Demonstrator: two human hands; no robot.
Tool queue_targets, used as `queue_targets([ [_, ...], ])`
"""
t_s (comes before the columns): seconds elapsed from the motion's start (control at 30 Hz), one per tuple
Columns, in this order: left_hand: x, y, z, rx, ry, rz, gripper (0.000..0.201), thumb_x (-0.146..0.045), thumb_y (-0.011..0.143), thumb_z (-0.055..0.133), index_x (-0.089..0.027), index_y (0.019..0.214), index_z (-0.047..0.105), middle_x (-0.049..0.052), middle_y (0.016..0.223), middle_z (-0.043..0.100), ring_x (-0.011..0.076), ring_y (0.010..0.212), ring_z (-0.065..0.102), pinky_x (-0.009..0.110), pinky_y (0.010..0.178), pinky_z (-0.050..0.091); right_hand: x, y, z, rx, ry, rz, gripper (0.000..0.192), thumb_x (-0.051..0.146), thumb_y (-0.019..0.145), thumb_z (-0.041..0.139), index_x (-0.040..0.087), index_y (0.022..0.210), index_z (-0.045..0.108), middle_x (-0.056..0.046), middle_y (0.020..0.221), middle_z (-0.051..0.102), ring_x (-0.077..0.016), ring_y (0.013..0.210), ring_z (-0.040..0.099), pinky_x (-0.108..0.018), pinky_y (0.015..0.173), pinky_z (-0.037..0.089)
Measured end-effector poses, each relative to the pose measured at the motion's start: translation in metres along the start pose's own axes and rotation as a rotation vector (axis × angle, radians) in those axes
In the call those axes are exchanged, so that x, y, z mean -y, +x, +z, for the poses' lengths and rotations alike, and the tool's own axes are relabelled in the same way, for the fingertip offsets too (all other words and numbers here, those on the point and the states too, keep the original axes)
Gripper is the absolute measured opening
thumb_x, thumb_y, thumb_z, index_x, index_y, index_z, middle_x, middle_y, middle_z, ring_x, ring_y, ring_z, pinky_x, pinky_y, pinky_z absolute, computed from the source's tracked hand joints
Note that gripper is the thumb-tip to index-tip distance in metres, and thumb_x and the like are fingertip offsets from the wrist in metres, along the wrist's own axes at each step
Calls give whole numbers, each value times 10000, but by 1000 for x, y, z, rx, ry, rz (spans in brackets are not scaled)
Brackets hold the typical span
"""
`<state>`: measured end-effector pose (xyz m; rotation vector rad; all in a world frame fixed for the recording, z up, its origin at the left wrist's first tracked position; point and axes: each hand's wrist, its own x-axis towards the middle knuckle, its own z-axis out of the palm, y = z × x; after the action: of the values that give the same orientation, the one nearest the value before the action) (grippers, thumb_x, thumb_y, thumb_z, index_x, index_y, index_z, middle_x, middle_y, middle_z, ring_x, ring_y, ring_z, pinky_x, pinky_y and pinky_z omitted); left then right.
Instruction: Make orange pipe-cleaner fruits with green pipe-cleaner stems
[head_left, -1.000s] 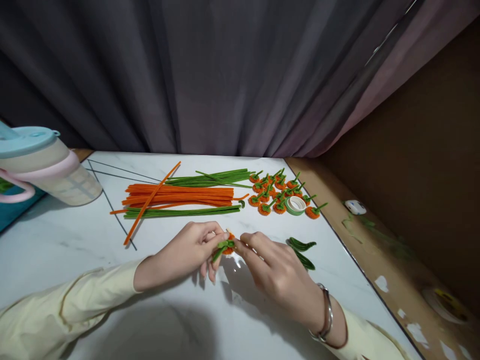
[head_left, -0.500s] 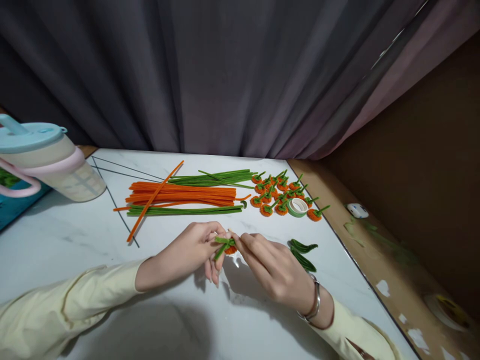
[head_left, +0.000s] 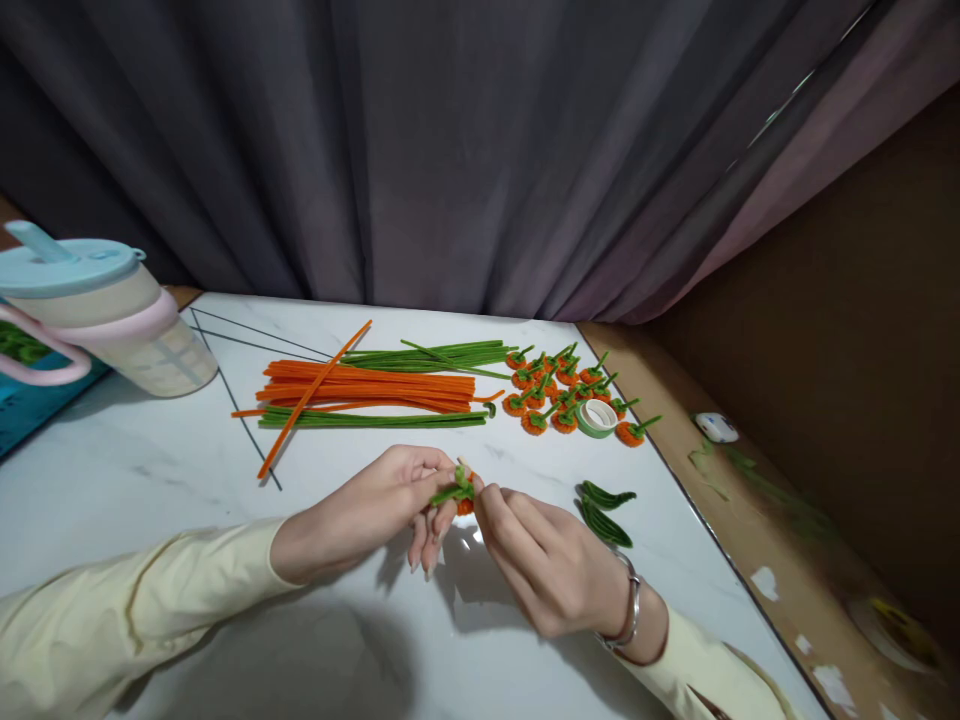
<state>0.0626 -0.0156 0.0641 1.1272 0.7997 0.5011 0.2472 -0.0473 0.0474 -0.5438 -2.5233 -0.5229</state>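
Between my hands, above the front of the table, is a small pipe-cleaner pumpkin [head_left: 466,506] with an orange body and green pieces on top. My left hand [head_left: 382,500] pinches it from the left, thumb and forefinger at the green part, its other fingers hanging lower. From the right, my right hand [head_left: 544,550] holds its bent fingertips together against the pumpkin's edge; what exactly they grip is hidden. Two dark green leaf-shaped pieces [head_left: 606,512] lie right of my right hand. Beyond my hands lie orange pipe cleaners [head_left: 375,387] and green pipe cleaners [head_left: 382,419].
Several finished orange pumpkins [head_left: 534,421] with green stems cluster at the back right, around a roll of green tape [head_left: 597,418]. A tumbler [head_left: 142,340] with a blue lid stands at the left. Grey curtains [head_left: 420,150] hang behind the white table [head_left: 337,640].
The pumpkin has turned slightly in my fingers, and its green pieces now point differently. My right fingertips have moved a little lower along its right side. The view has shifted slightly.
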Motion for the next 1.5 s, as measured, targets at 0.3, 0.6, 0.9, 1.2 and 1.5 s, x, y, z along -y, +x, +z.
queue_targets([
  [0.3,5,6,-7,-41,65,-34,339,-445,834,532,-147,677,498,-41,464,548,95,366,553,165,360,413,-8,-1,-8,157,60,180,278,59,909,346,38,982,612,-151,906,618,-185,751,575,-279,521,485],
  [0.6,0,-2,0,-92,208,46,316,-433,857,484,-155,707,504,-69,483,456,64,359,414,174,366,334,0,5,-10,90,142,359,317,340,920,466,78,1053,584,-127,873,627,-179,760,617,-259,542,513],
  [0.9,4,-9,1,-231,518,266,257,-344,860,468,-145,762,597,-37,562,463,91,530,383,193,489,310,4,6,-14,31,326,464,299,237,878,498,113,1146,540,-122,961,623,-188,879,629,-274,674,559],
  [1.2,4,-11,-1,-268,722,412,235,-308,903,423,-163,833,594,-27,573,539,92,512,433,176,460,313,1,7,-20,9,541,502,450,93,832,467,133,1280,469,-127,1064,580,-180,1015,582,-288,816,539],
  [1.5,7,-14,-5,-232,867,554,175,-219,929,380,-175,912,549,-21,678,605,85,540,508,168,534,376,2,6,-18,-13,565,529,415,72,848,477,121,1260,493,-129,1076,579,-170,1020,576,-274,851,522],
])
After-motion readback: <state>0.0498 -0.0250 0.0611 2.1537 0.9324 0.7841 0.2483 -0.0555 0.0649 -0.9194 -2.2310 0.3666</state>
